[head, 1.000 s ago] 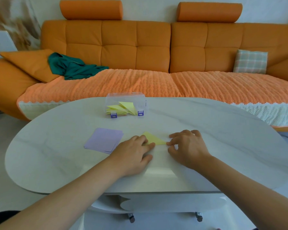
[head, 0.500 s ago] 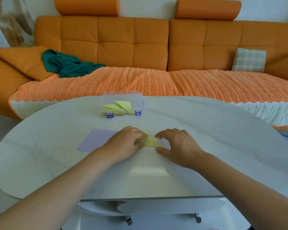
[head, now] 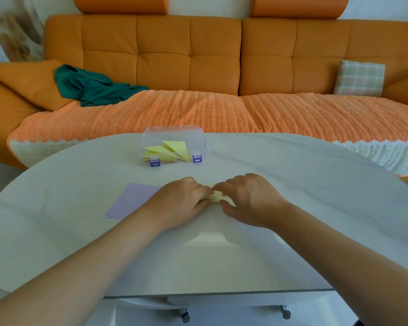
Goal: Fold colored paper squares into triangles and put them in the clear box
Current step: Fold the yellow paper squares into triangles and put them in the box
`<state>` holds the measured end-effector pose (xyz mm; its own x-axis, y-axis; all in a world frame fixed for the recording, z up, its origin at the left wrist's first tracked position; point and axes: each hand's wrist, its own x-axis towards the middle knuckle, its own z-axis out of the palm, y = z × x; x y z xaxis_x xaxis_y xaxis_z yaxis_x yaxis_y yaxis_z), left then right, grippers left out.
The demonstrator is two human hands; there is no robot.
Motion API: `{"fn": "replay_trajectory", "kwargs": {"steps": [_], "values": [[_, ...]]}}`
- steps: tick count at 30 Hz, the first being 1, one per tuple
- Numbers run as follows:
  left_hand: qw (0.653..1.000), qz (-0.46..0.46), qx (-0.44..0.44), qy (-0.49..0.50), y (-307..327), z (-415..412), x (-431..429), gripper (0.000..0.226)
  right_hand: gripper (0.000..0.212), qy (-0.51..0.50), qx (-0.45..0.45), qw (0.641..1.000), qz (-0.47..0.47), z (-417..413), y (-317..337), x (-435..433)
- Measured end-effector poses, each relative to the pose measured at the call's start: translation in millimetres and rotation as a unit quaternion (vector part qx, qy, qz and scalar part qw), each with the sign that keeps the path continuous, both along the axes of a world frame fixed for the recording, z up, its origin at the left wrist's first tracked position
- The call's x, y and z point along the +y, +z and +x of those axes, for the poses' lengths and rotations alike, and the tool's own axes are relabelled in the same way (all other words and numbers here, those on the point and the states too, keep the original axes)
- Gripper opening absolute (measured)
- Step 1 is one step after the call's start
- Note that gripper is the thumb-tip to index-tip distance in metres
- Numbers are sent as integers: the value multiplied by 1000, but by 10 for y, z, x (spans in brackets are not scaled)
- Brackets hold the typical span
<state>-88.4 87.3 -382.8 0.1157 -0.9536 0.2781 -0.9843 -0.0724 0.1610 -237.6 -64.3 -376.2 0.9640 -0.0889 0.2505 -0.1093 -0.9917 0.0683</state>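
Head view finds both hands meeting over one yellow paper on the table, on the near side of the clear box and a little right of it. The left hand and the right hand each grasp the paper with bent fingers, thumbs tucked in low. So little of the sheet shows that I cannot tell how far the fold has got.

The likeliest slip is a crooked crease. The tabletop looks smooth and glossy, so the paper may slide under the fingertips before its corners line up. A second risk sits under the left wrist: the purple sheets, near and left of the box, lie just beside that forearm, and a sweep could drag or fan them.

The box stands close to the table's far edge, with the sofa right behind it. It is light and already holds yellow triangles, so a firm push while dropping one in might nudge it toward that edge.

Room is generous. Bare tabletop stretches right of the box, and the strip between box and hands is free for reaching.
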Motion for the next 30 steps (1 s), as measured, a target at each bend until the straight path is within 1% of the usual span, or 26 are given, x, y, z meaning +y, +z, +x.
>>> {"fn": "replay_trajectory", "kwargs": {"steps": [2,5,7,9,11,13,14,17,20,24,30], "values": [[1000,-9,1,18,2,-17,2,27,38,-19,-24,998,61,-11,22,3],[998,-6,36,57,33,-3,16,26,19,-64,-36,988,138,-11,47,-7],[995,-13,74,71,80,-5,37,22,11,-96,-37,972,212,-14,94,-6],[989,-17,120,89,151,-36,55,17,8,-105,-42,949,293,-23,164,-11],[976,-20,193,102,230,-70,63,10,10,-104,-50,930,350,-38,249,-27],[958,-23,267,105,306,-96,71,10,10,-96,-47,909,403,-63,326,-37],[951,-18,291,104,340,-106,76,11,9,-91,-45,901,421,-76,352,-34],[945,-4,311,102,417,-136,102,14,5,-73,-60,899,427,-95,385,10],[941,-6,321,109,460,-164,117,14,7,-71,-77,898,428,-91,400,83],[945,-12,306,117,491,-199,116,14,8,-82,-84,895,431,-73,409,150],[952,-23,278,123,525,-239,102,15,9,-92,-97,900,416,-54,406,222]]}}
